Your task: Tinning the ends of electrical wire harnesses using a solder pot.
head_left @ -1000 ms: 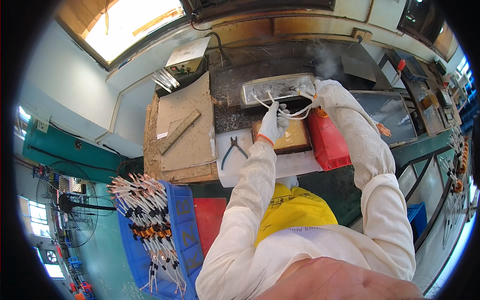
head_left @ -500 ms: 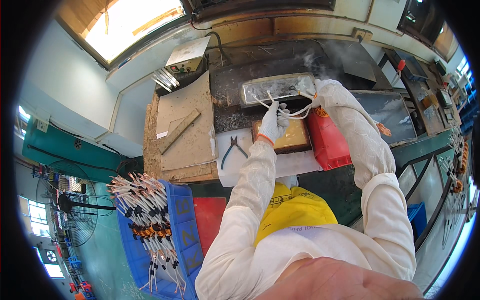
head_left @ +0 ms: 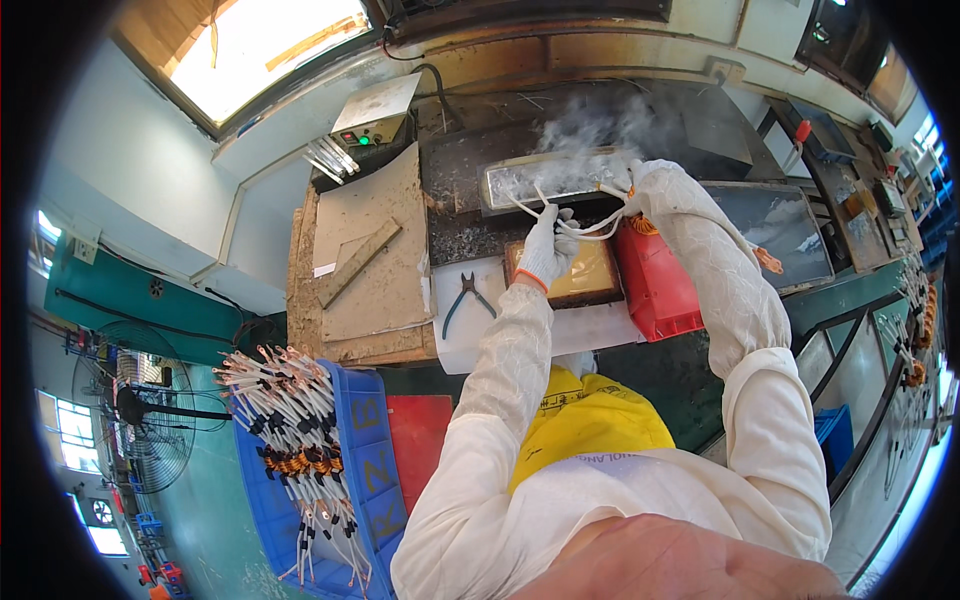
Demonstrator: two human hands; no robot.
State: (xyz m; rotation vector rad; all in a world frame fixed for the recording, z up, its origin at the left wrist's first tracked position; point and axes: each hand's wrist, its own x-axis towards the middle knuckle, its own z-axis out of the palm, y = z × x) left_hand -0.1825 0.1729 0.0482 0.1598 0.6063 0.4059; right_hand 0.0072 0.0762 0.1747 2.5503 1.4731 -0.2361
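Observation:
My gloved left hand point(head_left: 548, 245) is closed around white insulated wires point(head_left: 597, 232) in front of a long metal trough point(head_left: 500, 192). The wires' far ends reach over the trough into its shiny silvery contents, and smoke rises from there. My gloved right hand point(head_left: 650, 182) grips the same bundle at the trough's right end. Just below it shows a copper-orange wire coil point(head_left: 643, 224), partly hidden by the hand and sleeve. Under the left hand sits a shallow tray point(head_left: 590, 297) with a yellowish, amber surface.
A red bin point(head_left: 660, 290) stands right of the amber tray. Cutting pliers point(head_left: 467, 303) lie on white paper. At left are a board with a wooden strip point(head_left: 360, 262) and a control box point(head_left: 375, 112). A blue crate point(head_left: 375, 440) of wired coils and a fan point(head_left: 130, 405) stand lower left.
The smoke over the trough has grown thicker and spread left. A green light now shows on the control box. Both hands and the wires stay almost in place.

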